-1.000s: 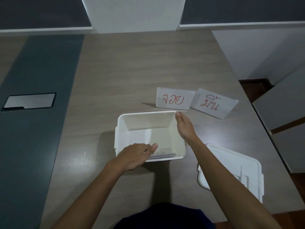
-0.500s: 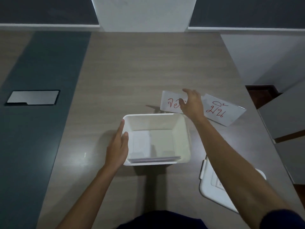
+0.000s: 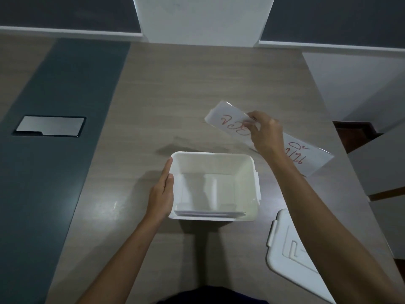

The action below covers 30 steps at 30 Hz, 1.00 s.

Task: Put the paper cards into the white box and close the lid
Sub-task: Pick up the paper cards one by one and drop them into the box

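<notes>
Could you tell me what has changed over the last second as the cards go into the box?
The right hand left the box rim, reached out and picked up the nearer card, now lifted and tilted. The left hand moved from inside the box to its left wall. The other card, the lid and the cards already inside stayed put.

I'm seeing the white box sitting open on the wooden table, white cards lying flat inside. The left hand is resting flat against the box's left wall. The right hand is pinching a card with red writing, tilted beyond the box. A second red-lettered card is lying just right of that wrist. The lid is lying near the box's right side.
</notes>
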Tool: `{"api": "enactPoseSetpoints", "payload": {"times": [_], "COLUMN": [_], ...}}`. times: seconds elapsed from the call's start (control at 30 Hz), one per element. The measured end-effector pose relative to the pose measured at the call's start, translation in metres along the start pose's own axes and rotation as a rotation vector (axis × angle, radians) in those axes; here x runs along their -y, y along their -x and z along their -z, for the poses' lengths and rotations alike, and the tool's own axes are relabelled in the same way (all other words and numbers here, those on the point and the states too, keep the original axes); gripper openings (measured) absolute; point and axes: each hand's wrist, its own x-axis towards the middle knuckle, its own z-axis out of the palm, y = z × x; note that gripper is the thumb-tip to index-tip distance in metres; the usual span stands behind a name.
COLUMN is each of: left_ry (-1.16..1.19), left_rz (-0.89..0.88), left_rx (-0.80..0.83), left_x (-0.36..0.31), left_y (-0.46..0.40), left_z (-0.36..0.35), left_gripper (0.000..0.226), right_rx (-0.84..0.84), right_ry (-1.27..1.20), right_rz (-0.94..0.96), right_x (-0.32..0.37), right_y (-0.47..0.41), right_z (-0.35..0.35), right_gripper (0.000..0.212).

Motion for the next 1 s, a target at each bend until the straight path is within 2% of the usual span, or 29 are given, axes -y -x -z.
{"api": "enactPoseSetpoints", "payload": {"times": [0.07,0.17,0.3,0.43,0.53,0.57,0.63,0.7,0.77,0.87,0.93,1.0], "left_ry": [0.025,0.036,0.042,0.048,0.07,0.069,0.061,0.044,0.027,0.023,0.018,-0.008], "left_rz": [-0.011,-0.021,-0.019,-0.027,-0.032,-0.035,-0.034,-0.035,-0.041,-0.038,-0.04,-0.043], "left_rx": [0.004,-0.003,0.01,0.006,0.004,0.001,0.001,0.005,0.0,-0.007,-0.015,-0.027], "left_x": [0.0,0.001,0.004,0.005,0.004,0.003,0.002,0.001,0.001,0.0,-0.001,-0.003], "left_y": [0.0,-0.001,-0.003,-0.002,0.0,0.0,0.001,0.001,0.001,0.0,-0.002,-0.006], "left_z": [0.0,0.0,-0.001,0.0,0.0,0.0,0.0,0.0,0.0,-0.003,-0.005,-0.006], "left_gripper": [0.045,0.045,0.044,0.044,0.044,0.044,0.044,0.044,0.044,0.044,0.044,0.044], "right_rx": [-0.072,-0.026,0.233,0.521,0.612,0.688,0.902,0.989,0.992,0.984,0.848,0.596], "right_ry": [-0.087,-0.111,-0.069,0.021,0.094,0.112,0.087,-0.009,-0.076,-0.169,-0.181,-0.18], "right_rz": [0.067,0.169,0.25,0.156,0.129,0.11,0.042,-0.029,-0.084,-0.162,-0.125,-0.107], "right_x": [0.028,0.061,0.068,0.058,0.051,0.049,0.05,0.049,0.045,0.043,0.038,0.022], "right_y": [0.015,0.046,0.087,0.118,0.134,0.139,0.149,0.158,0.158,0.148,0.134,0.114], "right_z": [0.023,0.049,0.042,0.015,0.001,-0.003,-0.008,-0.011,-0.014,-0.009,-0.003,0.002], "right_gripper": [0.02,0.02,0.017,0.017,0.018,0.024,0.056,0.081,0.081,0.059,0.047,0.032]}}
